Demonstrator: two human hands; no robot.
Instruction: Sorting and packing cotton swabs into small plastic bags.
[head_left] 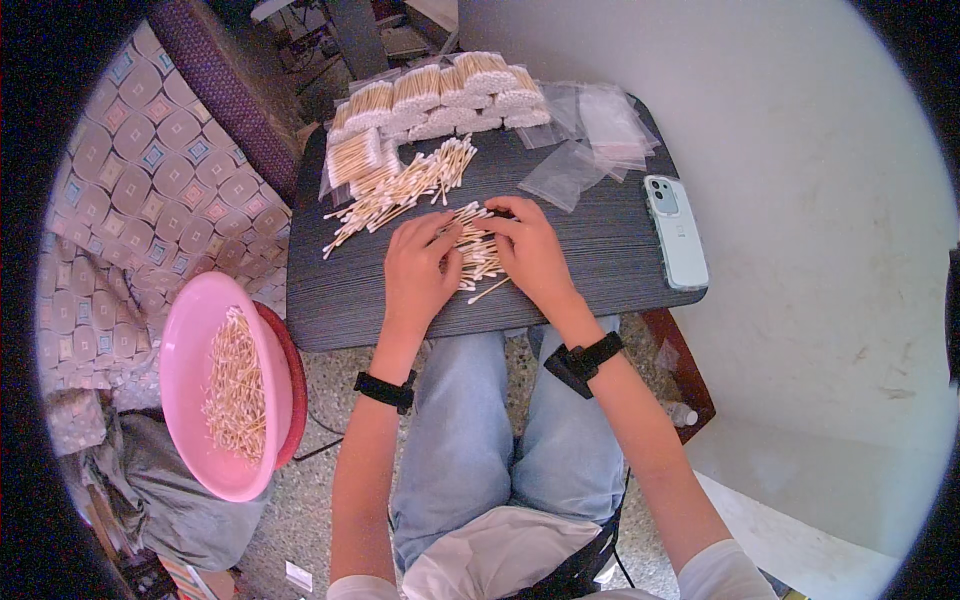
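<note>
On the dark table (600,260), a small bunch of cotton swabs (480,258) lies between my two hands. My left hand (422,268) presses its curled fingers against the bunch's left side. From the right, my right hand (530,250) bends its fingers over the top and side of the same swabs. One swab (489,291) sticks out at an angle at the near end. Beyond my hands spreads a loose heap of cotton swabs (410,190). Some fingertips are hidden among the sticks.
Packed swab bundles (416,88) are stacked along the table's far edge. Clear plastic bags (565,175) lie at the far right, and a pale phone (680,240) by the right edge. A pink basin (185,385) of loose swabs stands at the left, and a wall (800,250) rises at the right.
</note>
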